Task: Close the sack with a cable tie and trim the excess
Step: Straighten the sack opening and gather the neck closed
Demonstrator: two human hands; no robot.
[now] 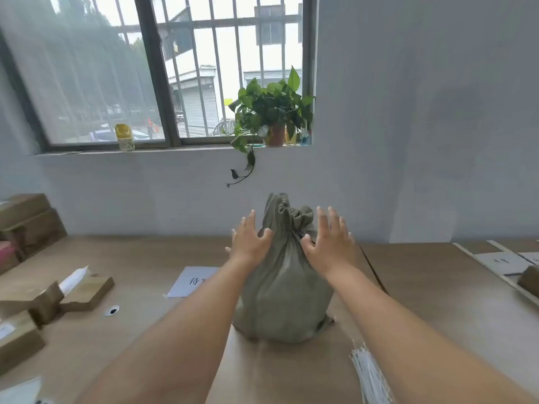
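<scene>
With the sack [284, 290] stood upright on the table [423, 301], its neck is flanked by the open, empty left hand [251, 239] and right hand [331, 239], and is best gathered tightly before a cable tie [372, 377] is fetched.

The sack [284, 290] is a dull grey-green cloth, plain, with no print. The table [145, 339] under it is pale tan wood grain. A bundle of cable ties [370, 374] is white. The sheet of paper [192, 281] is white with black characters. The boxes [32, 223] at the left are brown cardboard. On the sill, the potted plant [271, 109] has green leaves — its pot is reddish-brown — and a small container [124, 132] is yellow. The wall [408, 112] is pale blue-grey.
</scene>
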